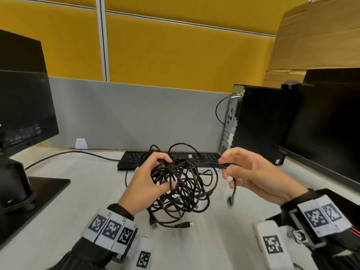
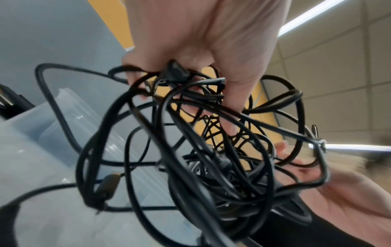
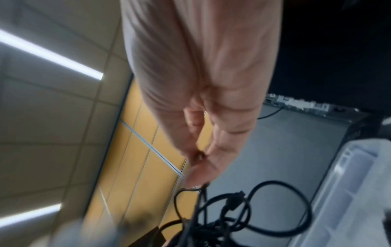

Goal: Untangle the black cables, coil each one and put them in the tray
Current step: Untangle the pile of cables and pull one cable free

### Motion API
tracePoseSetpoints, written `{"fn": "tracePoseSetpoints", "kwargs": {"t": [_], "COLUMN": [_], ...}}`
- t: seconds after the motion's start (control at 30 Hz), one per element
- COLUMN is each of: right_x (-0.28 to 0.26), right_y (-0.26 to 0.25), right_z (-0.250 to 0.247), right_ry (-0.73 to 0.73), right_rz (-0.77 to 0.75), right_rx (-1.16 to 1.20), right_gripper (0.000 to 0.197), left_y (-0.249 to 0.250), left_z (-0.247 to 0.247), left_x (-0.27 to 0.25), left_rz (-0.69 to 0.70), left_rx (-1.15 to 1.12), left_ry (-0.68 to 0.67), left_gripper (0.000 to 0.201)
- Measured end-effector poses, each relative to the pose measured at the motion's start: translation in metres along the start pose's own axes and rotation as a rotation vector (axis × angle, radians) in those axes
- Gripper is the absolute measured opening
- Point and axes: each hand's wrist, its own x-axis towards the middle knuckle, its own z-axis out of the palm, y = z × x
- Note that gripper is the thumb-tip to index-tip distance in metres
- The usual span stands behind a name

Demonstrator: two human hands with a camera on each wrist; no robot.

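A tangled bundle of black cables [image 1: 181,184] hangs above the white desk. My left hand [image 1: 169,172] grips its left side with the fingers and thumb curled into the loops; the left wrist view shows this hand [image 2: 186,86] wrapped round the bundle [image 2: 201,150]. My right hand [image 1: 224,166] pinches one strand pulled out to the right, and its plug end [image 1: 230,200] dangles below. In the blurred right wrist view its fingertips [image 3: 196,167] hold a strand above the bundle [image 3: 232,217]. A translucent plastic tray [image 2: 69,117] [image 3: 349,183] sits on the desk behind the bundle.
A black keyboard [image 1: 169,158] lies behind the bundle. A monitor [image 1: 23,106] and its stand base [image 1: 35,191] stand at the left, with a cable [image 1: 68,154] running across the desk. A PC tower [image 1: 257,123] and a second monitor [image 1: 327,123] stand at the right.
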Motion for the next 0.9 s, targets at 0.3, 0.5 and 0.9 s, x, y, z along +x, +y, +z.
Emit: {"fn": "tracePoseSetpoints", "kwargs": {"t": [0.3, 0.5, 0.9], "right_x": [0.010, 0.024, 0.028], "right_y": [0.001, 0.000, 0.009], "right_z": [0.012, 0.015, 0.043], "right_ry": [0.182, 0.152, 0.011], "right_rz": [-0.207, -0.220, -0.231], "right_rx": [-0.502, -0.652, -0.582], "right_gripper": [0.012, 0.012, 0.005], "left_y": [0.000, 0.003, 0.002], "left_z": [0.001, 0.000, -0.005], "left_x": [0.001, 0.000, 0.002], "left_rz": [0.051, 0.074, 0.127], "left_rx": [-0.101, -0.172, -0.166], "left_ry": [0.045, 0.060, 0.002], "left_gripper": [0.063, 0.063, 0.072]}}
